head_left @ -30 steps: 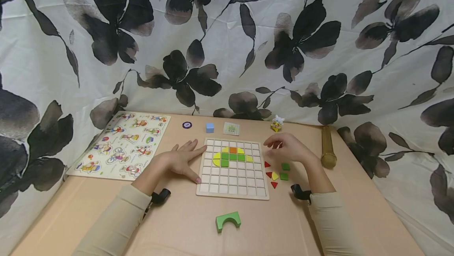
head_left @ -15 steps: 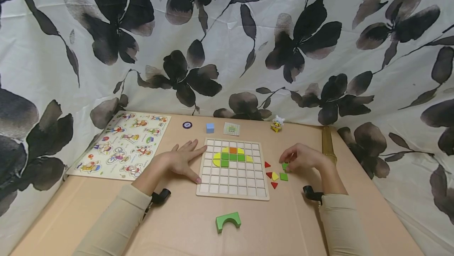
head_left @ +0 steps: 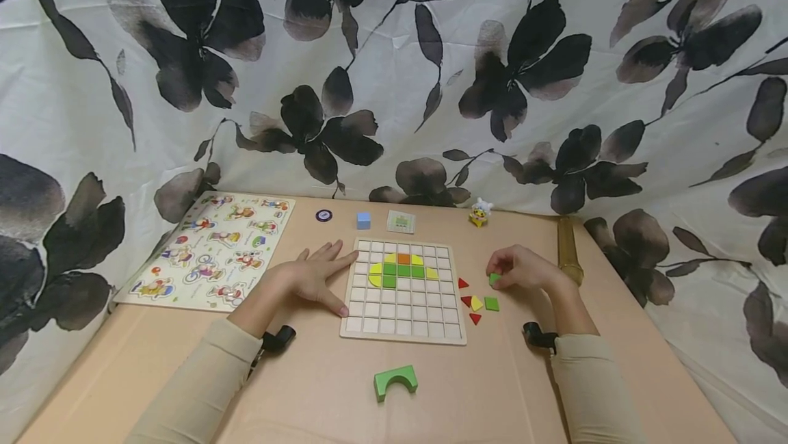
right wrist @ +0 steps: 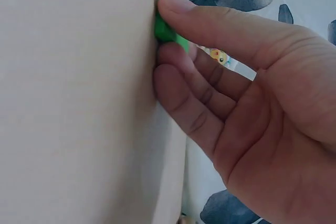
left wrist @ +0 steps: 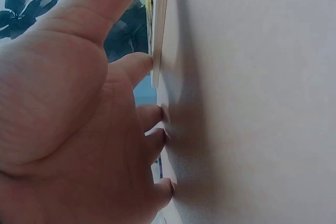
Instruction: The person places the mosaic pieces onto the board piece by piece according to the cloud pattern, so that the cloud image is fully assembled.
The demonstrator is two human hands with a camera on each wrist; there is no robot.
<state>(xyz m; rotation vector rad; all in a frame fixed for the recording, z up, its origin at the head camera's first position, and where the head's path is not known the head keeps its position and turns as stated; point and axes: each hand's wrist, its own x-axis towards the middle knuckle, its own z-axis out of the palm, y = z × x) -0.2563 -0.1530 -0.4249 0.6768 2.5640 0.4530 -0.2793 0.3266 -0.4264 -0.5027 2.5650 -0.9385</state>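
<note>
A pale gridded board [head_left: 404, 314] lies in the middle of the table, with green, yellow and orange tiles set in its upper cells. My left hand [head_left: 310, 280] rests at its left edge, fingers spread; the thumb and one finger touch the rim, as the left wrist view [left wrist: 79, 103] also shows. To the right of the board, my right hand [head_left: 526, 269] pinches a green square tile [right wrist: 165, 30] between thumb and fingers, at the table surface. Another green tile [head_left: 491, 304] lies just below it, near a yellow piece [head_left: 477, 303] and several red triangles [head_left: 463, 283].
A green arch block [head_left: 395, 381] stands in front of the board. Behind it are a dark disc [head_left: 323, 215], a blue cube [head_left: 363, 220], a small card [head_left: 401, 222] and a toy figure [head_left: 480, 213]. A picture board [head_left: 215, 252] lies left, a brown cylinder [head_left: 570, 252] right.
My right hand has moved right and down from beside the board's upper right edge to the upper green tile, which it now pinches. My left hand has stayed in place.
</note>
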